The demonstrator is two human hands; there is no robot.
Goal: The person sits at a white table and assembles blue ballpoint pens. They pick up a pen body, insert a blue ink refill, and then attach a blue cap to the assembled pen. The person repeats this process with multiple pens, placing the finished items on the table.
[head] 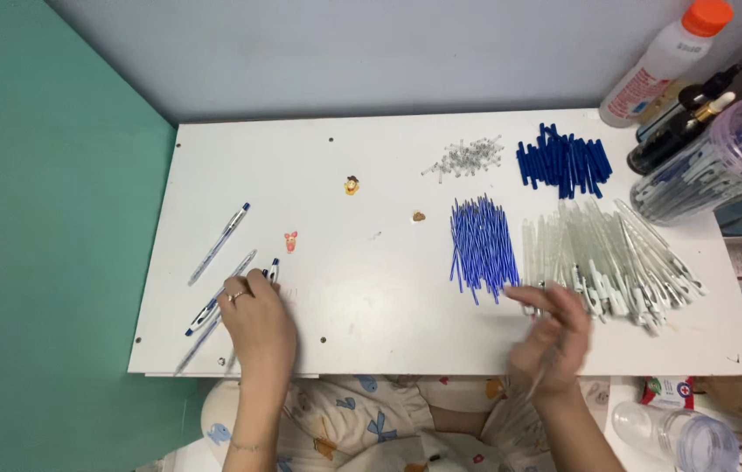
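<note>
My left hand (253,319) rests on the white table (362,288) near its front left edge, fingers curled over an assembled pen (271,270) with a blue tip. Two more finished pens (220,242) (219,294) lie just to its left. My right hand (550,336) is blurred at the front right, fingers pinched on a clear pen barrel (542,378), beside the pile of clear barrels (607,258). A bundle of blue ink refills (481,245) lies just left of that pile.
At the back lie a pile of blue caps (565,162) and small clear tips (467,157). A clear jar holding pens (712,162) lies on its side at right, behind it a white bottle with orange cap (664,61). Small stickers (351,184) dot the table.
</note>
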